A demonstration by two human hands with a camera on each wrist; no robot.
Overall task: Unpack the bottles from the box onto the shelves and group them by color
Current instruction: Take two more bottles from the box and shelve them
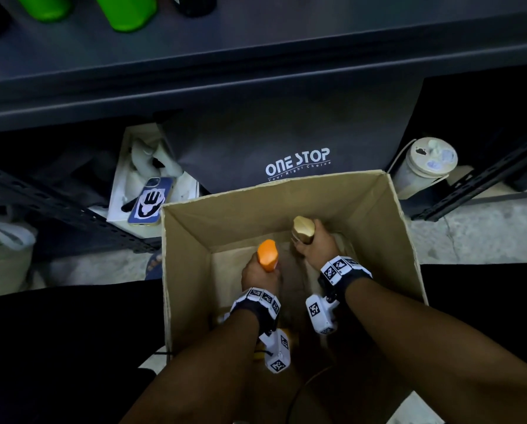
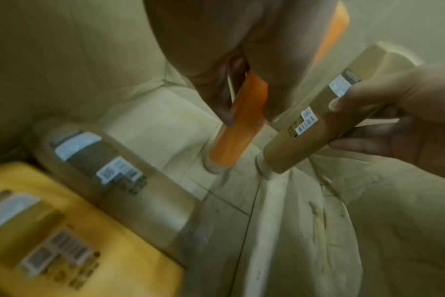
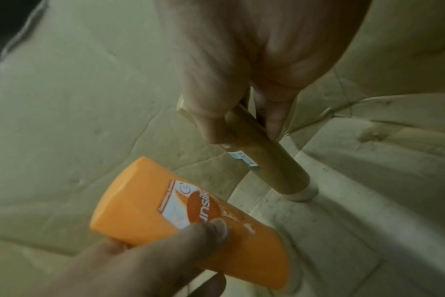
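Observation:
Both hands are down inside the open cardboard box [image 1: 406, 240]. My left hand [image 1: 257, 272] grips an orange bottle [image 1: 267, 255] upright, cap up; the same orange bottle [image 3: 191, 227] shows in the right wrist view. My right hand [image 1: 315, 244] grips a gold-brown bottle [image 1: 302, 230], also seen as a gold-brown bottle [image 2: 315, 114] held at a slant. On the box floor lie a second gold-brown bottle [image 2: 119, 180] and a yellow bottle [image 2: 64, 231]. Two green bottles [image 1: 124, 10] stand on the shelf [image 1: 286, 41] above.
A dark bag printed ONE STOP [image 1: 296, 142] stands behind the box under the shelf. A phone [image 1: 150, 200] lies on a white box to the left. A lidded white cup [image 1: 424, 166] stands at the right. Dark metal shelf rails [image 1: 485, 179] flank both sides.

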